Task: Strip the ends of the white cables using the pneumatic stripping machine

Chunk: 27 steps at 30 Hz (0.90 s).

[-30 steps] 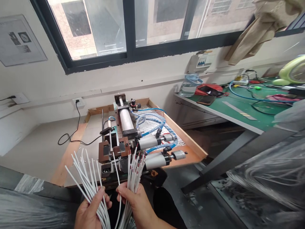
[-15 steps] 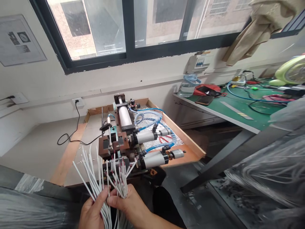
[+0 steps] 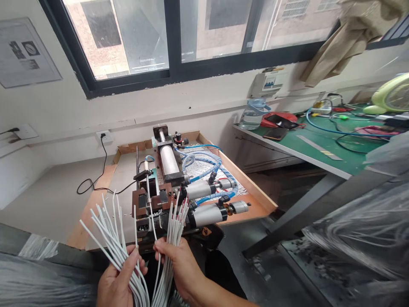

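Observation:
My left hand (image 3: 123, 273) is closed around a bundle of white cables (image 3: 111, 238), their tops fanned out to the left. One cable stands apart, pinched between its thumb and forefinger. My right hand (image 3: 179, 264) grips a second bundle of white cables (image 3: 175, 226), whose tips show reddish ends. Between its thumb and forefinger it pinches a single white cable (image 3: 154, 221), which reaches up to the front of a pneumatic wire-stripping machine (image 3: 153, 196). Whether that cable's tip sits inside the machine's jaws I cannot tell.
A wooden-edged tray (image 3: 246, 181) holds the machine and its blue air hoses (image 3: 204, 172). To the right is a green-topped table (image 3: 306, 149) with a water jug (image 3: 252, 114), a phone (image 3: 275, 134) and a fan (image 3: 391, 96). Plastic-wrapped cables (image 3: 361, 230) lie at the right.
My hands have moved apart, the left one leftward with its bundle. My right hand's bundle shifted right, and a single cable now extends from its fingertips up to the machine.

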Tool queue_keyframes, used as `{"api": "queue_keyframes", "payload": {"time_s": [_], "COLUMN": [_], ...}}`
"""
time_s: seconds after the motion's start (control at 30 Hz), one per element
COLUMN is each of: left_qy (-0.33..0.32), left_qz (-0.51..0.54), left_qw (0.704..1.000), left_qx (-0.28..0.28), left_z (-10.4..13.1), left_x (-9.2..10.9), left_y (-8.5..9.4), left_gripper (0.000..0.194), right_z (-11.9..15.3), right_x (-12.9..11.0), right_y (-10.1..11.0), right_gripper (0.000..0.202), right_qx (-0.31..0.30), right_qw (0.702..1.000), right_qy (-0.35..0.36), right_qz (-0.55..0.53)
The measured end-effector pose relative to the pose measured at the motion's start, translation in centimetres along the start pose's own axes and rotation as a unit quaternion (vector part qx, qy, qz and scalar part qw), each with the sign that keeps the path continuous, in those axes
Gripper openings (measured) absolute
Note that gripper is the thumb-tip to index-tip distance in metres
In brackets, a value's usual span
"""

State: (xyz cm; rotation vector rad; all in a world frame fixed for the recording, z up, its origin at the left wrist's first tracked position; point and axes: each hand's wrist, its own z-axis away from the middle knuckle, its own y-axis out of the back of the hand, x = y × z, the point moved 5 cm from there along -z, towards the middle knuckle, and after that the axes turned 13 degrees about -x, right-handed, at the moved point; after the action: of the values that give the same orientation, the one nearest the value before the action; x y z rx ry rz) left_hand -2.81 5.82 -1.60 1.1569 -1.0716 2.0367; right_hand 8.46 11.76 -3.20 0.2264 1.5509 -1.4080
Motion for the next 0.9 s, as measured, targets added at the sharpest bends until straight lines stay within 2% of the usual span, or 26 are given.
{"api": "queue_keyframes", "payload": {"time_s": [0.1, 0.17, 0.23, 0.3, 0.5, 0.67, 0.9], "left_qy": [0.01, 0.017, 0.028, 0.04, 0.042, 0.05, 0.038], "left_qz": [0.001, 0.006, 0.016, 0.03, 0.038, 0.05, 0.021], "left_qw": [1.0, 1.0, 0.999, 0.999, 0.998, 0.997, 0.999], "left_qx": [0.018, 0.025, 0.003, -0.018, -0.024, -0.016, 0.022], "left_z": [0.1, 0.2, 0.4, 0.5, 0.3, 0.3, 0.7], "left_x": [-0.3, -0.6, -0.8, -1.0, -0.9, -0.7, -0.8], "left_y": [0.2, 0.2, -0.2, -0.6, -0.2, 0.4, 0.4], "left_gripper": [0.023, 0.024, 0.023, 0.022, 0.02, 0.033, 0.032], "right_z": [0.0, 0.2, 0.6, 0.9, 0.9, 0.2, -0.2], "right_x": [-0.1, -0.2, -0.2, -0.1, 0.4, 0.4, 0.6], "right_y": [-0.5, -1.3, -2.1, -2.3, -0.5, 0.0, -0.4], "right_gripper": [0.015, 0.016, 0.02, 0.023, 0.027, 0.025, 0.021], "right_qx": [-0.023, -0.075, -0.129, -0.146, -0.061, -0.008, 0.009], "right_qw": [1.0, 0.997, 0.991, 0.989, 0.998, 1.0, 0.998], "right_qy": [-0.007, -0.01, -0.017, -0.013, 0.018, 0.002, -0.013], "right_qz": [-0.015, -0.031, -0.037, -0.027, 0.011, 0.009, -0.055]}}
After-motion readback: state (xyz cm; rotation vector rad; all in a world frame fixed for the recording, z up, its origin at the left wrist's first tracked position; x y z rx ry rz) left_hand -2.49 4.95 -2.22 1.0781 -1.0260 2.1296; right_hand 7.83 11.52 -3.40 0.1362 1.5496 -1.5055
